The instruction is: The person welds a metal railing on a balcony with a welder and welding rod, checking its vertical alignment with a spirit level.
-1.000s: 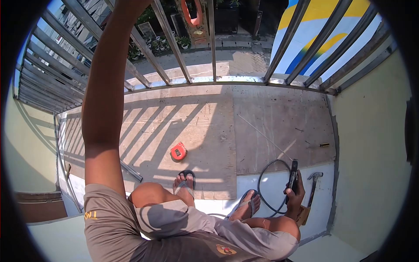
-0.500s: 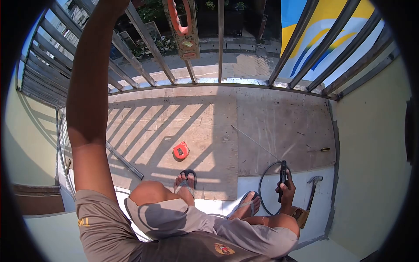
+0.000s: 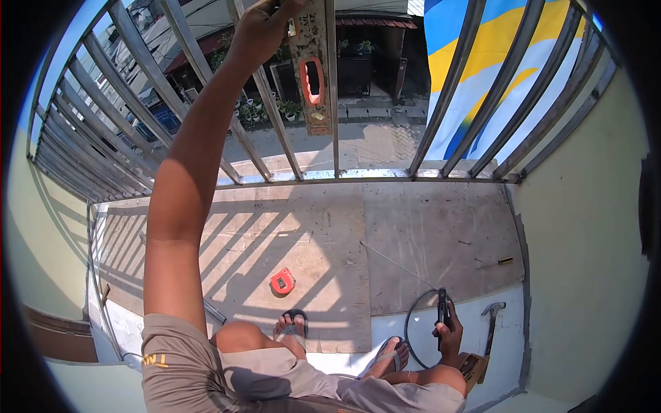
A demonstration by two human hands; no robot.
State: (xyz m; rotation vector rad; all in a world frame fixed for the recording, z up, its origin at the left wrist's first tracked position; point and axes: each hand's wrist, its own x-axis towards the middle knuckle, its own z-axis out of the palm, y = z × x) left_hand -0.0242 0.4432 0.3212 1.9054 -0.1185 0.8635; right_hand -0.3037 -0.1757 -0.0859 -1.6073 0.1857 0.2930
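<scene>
My left hand point(image 3: 265, 31) is raised at the top and grips a long, worn spirit level point(image 3: 313, 45) by its upper part. The level hangs upright along the vertical metal bars of the railing point(image 3: 336, 103), its red-rimmed grip slot near the lower end. Down at the right, my right hand point(image 3: 449, 334) is closed around a black welding electrode holder point(image 3: 441, 313). A thin welding rod point(image 3: 399, 266) sticks out of it toward the upper left, over the boards. From the holder a black cable point(image 3: 407, 327) loops down.
A red tape measure point(image 3: 281, 281) lies on the plywood floor point(image 3: 310, 213). On the right are a hammer point(image 3: 491, 322), a yellow-handled screwdriver point(image 3: 506, 261) and a wooden piece point(image 3: 474, 368). A metal tube point(image 3: 215, 314) lies by my left knee. Walls stand on both sides.
The view has tilted up, showing more railing and street. My left hand and more of the level have come into sight. My right hand still holds the electrode holder.
</scene>
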